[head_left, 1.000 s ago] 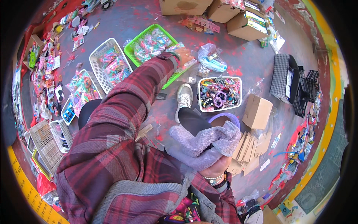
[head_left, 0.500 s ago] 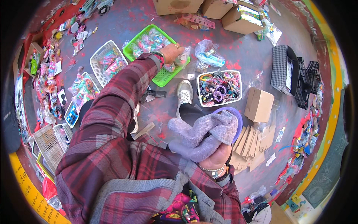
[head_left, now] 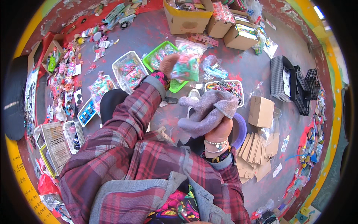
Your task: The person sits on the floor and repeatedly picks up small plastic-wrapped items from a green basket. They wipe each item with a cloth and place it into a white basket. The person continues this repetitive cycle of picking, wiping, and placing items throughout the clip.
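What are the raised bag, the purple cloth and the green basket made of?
Raised bag: likely glossy plastic film, since it is see-through. Purple cloth: matte terry or fleece, perhaps, from its fuzzy folds. Green basket: probably smooth moulded plastic, given its bright, even colour.

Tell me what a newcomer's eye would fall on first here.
Probably the clear bag of colourful items in the left hand, held up over the bright green basket. Next, the greyish-purple towel bunched in the right hand, near the middle of the view. Just right of that hand, the purple tub stands out against the dark, red-flecked floor.
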A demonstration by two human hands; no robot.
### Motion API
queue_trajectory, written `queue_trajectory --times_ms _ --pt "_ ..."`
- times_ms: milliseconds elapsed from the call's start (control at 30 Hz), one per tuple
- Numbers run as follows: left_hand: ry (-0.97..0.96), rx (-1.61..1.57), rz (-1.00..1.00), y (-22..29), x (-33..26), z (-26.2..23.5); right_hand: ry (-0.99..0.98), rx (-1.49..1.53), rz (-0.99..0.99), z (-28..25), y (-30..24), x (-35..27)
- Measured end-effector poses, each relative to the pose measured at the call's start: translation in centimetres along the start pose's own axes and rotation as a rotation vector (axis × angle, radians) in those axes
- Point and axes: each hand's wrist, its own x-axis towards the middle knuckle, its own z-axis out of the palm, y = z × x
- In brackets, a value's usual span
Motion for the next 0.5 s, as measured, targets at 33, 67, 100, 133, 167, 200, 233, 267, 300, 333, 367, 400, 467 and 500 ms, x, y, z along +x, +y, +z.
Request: queue_trajectory --times_ms 33,67,100,133,167,200,233,267,300,333,367,400,467,500 --pt "-0.123 -0.041 0.018 0.1 -1.0 1.5 -0.12 -0.005 -0.068 1.5 -0.1 0.4" --pt "-0.08 -0.099 0.07 0.1 -2.4 4.4 -0.173 -0.03 -0.102 1.7 -0.1 0.3" --pt "-0.039 -0.162 0.119 -0.1 -4.1 7.7 -0.221 -0.057 -0.142 2.0 -0.2 0.2" --pt "-0.002 -0.225 0.171 -0.1 -5.5 9.8 -0.269 -0.084 -0.182 2.3 -0.3 -0.1" --pt "-0.109 -0.25 0.126 0.2 -6.7 10.1 -0.278 -0.185 -0.189 2.1 -0.8 -0.6" --pt "-0.122 -0.269 0.119 0.7 -7.8 10.8 -0.182 -0.193 -0.231 1.8 -0.3 -1.1" --pt "-0.129 -0.285 0.11 1.0 -8.9 11.5 -0.086 -0.196 -0.27 1.4 0.3 -1.7" --pt "-0.138 -0.311 0.095 0.9 -9.9 11.9 -0.073 -0.137 -0.274 0.5 0.8 -2.0" --pt "-0.125 -0.168 0.117 0.5 -11.4 12.1 -0.059 -0.079 -0.278 -0.4 0.9 -2.1" --pt "-0.067 -0.121 0.129 0.3 -12.6 12.0 -0.044 -0.018 -0.279 -0.1 1.0 -2.3" --pt "-0.009 -0.075 0.139 0.2 -13.6 11.9 -0.366 -0.014 -0.228 0.5 1.0 -2.6" --pt "0.048 -0.029 0.147 0.0 -14.6 12.0 -0.285 -0.336 -0.228 1.4 1.3 -2.9" --pt "0.152 0.009 0.181 -0.5 -16.6 12.6 -0.299 -0.906 -0.283 3.6 2.7 -2.8" --pt "0.168 0.007 0.203 -1.0 -17.0 12.6 -0.391 -1.15 -0.375 3.8 3.4 -2.7"
